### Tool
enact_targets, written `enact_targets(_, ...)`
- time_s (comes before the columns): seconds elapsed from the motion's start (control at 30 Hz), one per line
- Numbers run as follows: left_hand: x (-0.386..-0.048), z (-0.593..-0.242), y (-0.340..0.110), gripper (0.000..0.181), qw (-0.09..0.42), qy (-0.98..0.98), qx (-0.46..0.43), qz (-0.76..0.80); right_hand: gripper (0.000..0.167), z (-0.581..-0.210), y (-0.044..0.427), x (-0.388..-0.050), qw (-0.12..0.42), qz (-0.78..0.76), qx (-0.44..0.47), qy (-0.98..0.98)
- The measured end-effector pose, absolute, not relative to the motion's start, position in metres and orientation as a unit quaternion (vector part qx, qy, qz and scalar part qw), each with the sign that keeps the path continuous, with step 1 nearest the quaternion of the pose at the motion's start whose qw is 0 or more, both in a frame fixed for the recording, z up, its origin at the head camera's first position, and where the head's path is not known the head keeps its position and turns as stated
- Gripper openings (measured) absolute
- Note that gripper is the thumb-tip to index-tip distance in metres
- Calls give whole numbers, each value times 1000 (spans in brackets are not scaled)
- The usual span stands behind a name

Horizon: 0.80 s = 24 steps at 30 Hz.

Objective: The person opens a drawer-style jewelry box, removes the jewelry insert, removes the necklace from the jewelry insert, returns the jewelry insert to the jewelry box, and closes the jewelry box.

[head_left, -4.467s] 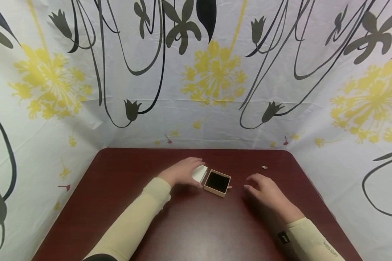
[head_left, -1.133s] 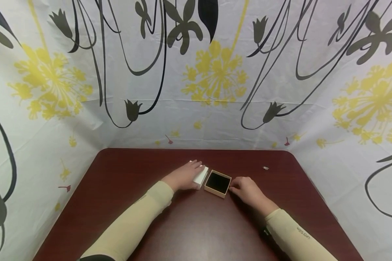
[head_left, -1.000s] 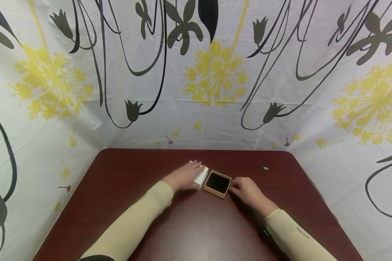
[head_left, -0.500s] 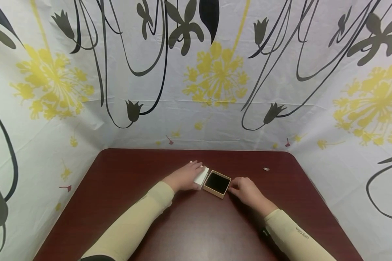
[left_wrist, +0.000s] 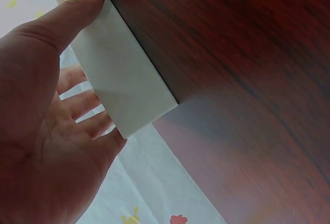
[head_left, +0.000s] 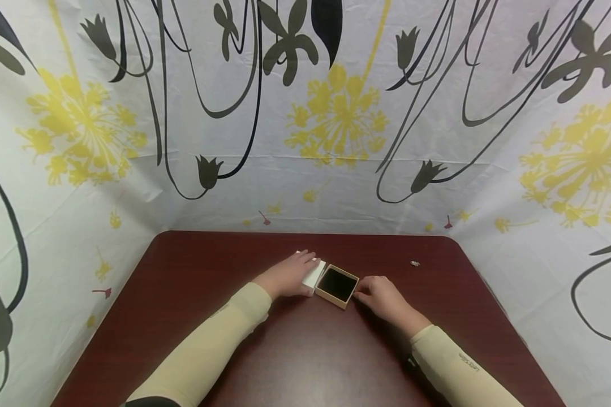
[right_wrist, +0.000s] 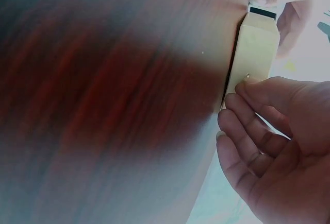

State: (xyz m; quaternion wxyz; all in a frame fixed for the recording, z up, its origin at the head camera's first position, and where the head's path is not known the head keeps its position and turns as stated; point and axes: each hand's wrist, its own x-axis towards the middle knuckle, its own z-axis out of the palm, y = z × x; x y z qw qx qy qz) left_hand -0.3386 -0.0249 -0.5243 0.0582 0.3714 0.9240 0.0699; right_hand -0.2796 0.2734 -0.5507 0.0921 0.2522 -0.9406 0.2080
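In the head view, my left hand (head_left: pixel 285 277) grips a white box sleeve (head_left: pixel 314 277), fingers over its top. The left wrist view has the thumb along one face of the sleeve (left_wrist: pixel 126 80) and the fingers behind it. Just right of the sleeve lies a shallow tan box drawer (head_left: pixel 331 299) with a black lining, its left edge close against the sleeve. My right hand (head_left: pixel 385 295) pinches at the drawer's right side, where its small pull tab is hidden by the fingertips. Thumb and index meet at the end wall of the drawer (right_wrist: pixel 252 54) in the right wrist view.
A small shiny trinket (head_left: pixel 414 263) lies on the dark red table (head_left: pixel 305 350), behind and right of the right hand. A floral white curtain (head_left: pixel 336 192) hangs around the table's back and sides.
Since the oldest frame, my right hand has moved left onto the drawer's tab side, and my left fingers have settled over the sleeve. Lately the drawer has slid slightly left toward the sleeve.
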Motion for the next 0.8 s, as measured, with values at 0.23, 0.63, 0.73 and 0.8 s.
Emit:
enact_targets(0.23,-339,-523,-26,93,61,924,370,72,13,-549,272,-279,88,209,252,-941)
enact_targets(0.63,-339,-523,-26,93,64,924,369,74,12,-545,268,-281,72,211,252,-942)
enact_targets(0.73,-339,-523,-26,93,66,923,370,78,12,-546,267,-281,66,210,249,-943)
enact_targets(0.8,-338,-523,-26,93,68,923,370,80,13,-547,267,-281,65,210,245,-944)
